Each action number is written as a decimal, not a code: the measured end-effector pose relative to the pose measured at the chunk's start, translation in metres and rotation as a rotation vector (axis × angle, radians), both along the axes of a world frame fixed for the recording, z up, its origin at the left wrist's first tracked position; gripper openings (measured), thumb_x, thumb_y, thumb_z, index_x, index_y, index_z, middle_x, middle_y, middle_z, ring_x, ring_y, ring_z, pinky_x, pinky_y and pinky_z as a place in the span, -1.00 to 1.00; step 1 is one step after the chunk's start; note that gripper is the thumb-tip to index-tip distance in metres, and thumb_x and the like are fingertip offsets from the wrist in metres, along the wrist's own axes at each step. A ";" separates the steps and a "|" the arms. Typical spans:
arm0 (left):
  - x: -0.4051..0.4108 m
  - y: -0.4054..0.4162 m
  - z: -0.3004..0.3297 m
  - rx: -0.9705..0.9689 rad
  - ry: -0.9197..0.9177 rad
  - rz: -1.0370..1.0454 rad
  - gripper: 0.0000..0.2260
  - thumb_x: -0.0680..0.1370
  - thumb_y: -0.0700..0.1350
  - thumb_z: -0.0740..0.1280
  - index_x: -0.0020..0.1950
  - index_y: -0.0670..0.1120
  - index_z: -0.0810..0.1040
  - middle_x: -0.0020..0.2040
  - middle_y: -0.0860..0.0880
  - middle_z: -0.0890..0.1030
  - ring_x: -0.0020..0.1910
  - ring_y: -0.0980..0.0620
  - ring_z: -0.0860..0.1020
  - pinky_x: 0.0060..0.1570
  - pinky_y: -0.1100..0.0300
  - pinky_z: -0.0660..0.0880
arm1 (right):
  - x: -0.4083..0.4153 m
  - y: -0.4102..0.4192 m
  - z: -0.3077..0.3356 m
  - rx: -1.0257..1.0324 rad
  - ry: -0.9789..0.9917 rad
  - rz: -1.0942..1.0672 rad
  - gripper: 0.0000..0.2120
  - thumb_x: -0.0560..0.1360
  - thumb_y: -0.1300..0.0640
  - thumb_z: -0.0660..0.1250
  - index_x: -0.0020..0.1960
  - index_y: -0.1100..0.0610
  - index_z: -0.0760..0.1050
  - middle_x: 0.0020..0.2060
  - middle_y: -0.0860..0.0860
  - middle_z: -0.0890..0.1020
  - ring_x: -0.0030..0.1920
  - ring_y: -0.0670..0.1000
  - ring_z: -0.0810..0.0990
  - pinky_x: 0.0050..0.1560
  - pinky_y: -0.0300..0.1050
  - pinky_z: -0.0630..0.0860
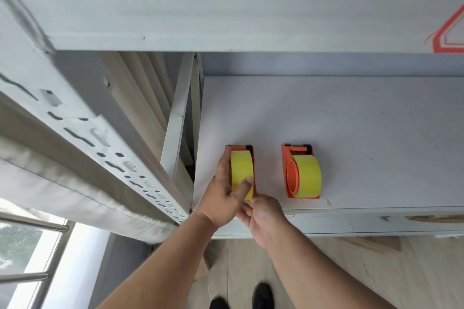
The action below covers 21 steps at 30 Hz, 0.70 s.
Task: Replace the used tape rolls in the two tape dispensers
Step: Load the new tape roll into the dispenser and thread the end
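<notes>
Two orange tape dispensers stand side by side on a white shelf. The left dispenser carries a yellow tape roll. My left hand wraps round that roll, fingers along its left side and thumb on its front. My right hand is at the roll's lower front edge, fingers pinched at the tape there; what they hold is hidden. The right dispenser holds another yellow roll on its orange hub and nothing touches it.
A white upper shelf overhangs the work area, with red tape at its right edge. A perforated metal upright slants at the left, a curtain and window rails beyond it. The shelf's front edge lies just behind my wrists.
</notes>
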<state>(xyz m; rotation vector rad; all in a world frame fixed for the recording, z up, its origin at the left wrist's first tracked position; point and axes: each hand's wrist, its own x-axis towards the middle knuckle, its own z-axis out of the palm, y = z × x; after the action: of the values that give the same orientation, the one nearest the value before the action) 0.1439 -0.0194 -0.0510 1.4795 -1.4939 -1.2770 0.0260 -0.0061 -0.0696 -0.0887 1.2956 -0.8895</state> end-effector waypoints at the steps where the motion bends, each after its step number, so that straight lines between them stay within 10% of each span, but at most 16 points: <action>1: 0.001 -0.001 0.000 0.005 -0.007 0.001 -0.23 0.65 -0.03 0.40 0.71 0.06 -0.01 0.28 0.29 0.56 0.20 0.44 0.56 0.27 0.34 0.52 | 0.000 -0.002 -0.002 0.007 0.022 0.002 -0.64 0.73 0.29 0.06 0.22 0.22 0.64 0.04 0.17 0.80 0.11 0.11 0.78 0.06 0.02 0.72; 21: 0.003 -0.011 -0.005 0.116 0.134 0.000 -0.28 0.64 -0.14 0.41 0.66 0.04 0.04 0.30 0.15 0.59 0.17 0.31 0.65 0.08 0.41 0.57 | 0.009 -0.013 0.001 0.038 0.087 -0.138 -0.74 0.74 0.23 0.14 0.18 0.21 0.60 0.05 0.19 0.75 -0.05 0.10 0.77 -0.24 -0.09 0.72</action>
<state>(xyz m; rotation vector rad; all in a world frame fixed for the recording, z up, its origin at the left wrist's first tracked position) 0.1469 -0.0305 -0.0555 1.4355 -1.3526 -1.4542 0.0347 -0.0193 -0.0682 -0.0084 1.4119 -0.9869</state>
